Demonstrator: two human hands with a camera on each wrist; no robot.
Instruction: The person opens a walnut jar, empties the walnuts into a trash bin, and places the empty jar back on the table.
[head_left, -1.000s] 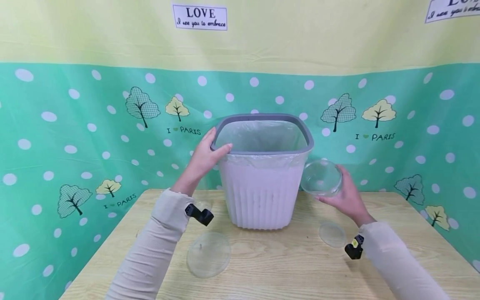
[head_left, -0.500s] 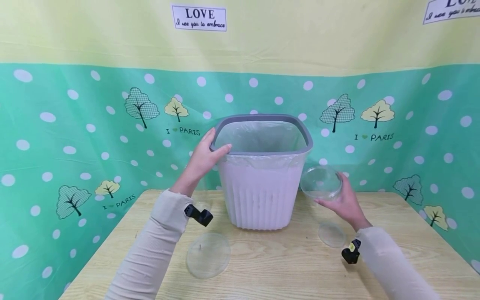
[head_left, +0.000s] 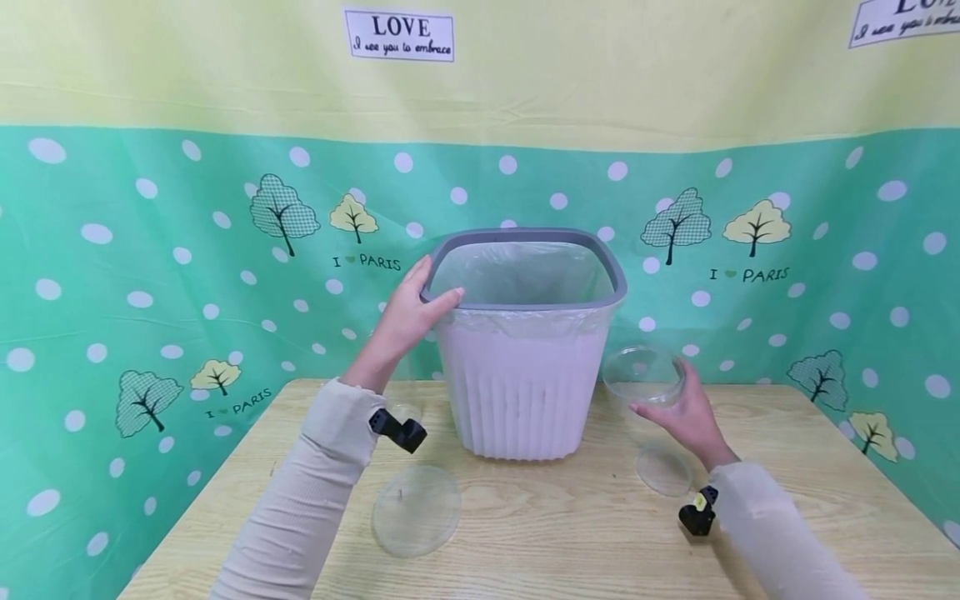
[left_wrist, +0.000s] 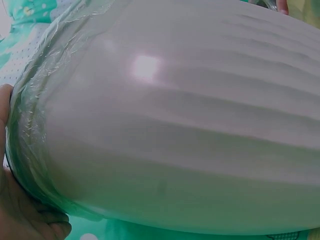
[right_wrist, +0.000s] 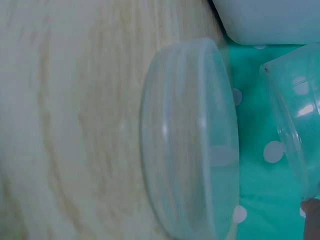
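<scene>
A pale ribbed trash bin [head_left: 521,383] with a grey rim and a clear liner stands mid-table in the head view. My left hand [head_left: 405,317] grips the left front of its rim, thumb on top and fingers outside. To the right of the bin, my right hand [head_left: 693,417] holds a clear round bowl [head_left: 643,375] by its right side, slightly above the table. In the right wrist view the same bowl [right_wrist: 300,115] shows at the right edge, with a fingertip at its rim. Nearer in that view is a translucent round lid [right_wrist: 185,140] on the table.
A larger translucent round lid [head_left: 416,510] lies on the wooden table [head_left: 555,533] at front left. Another clear container [head_left: 405,412], partly hidden by my left wrist, is left of the bin. A patterned cloth [head_left: 225,192] hangs behind and at both sides.
My right hand has lowered with the bowl toward the table, and the bowl has turned more upright. The left hand stays on the bin's rim.
</scene>
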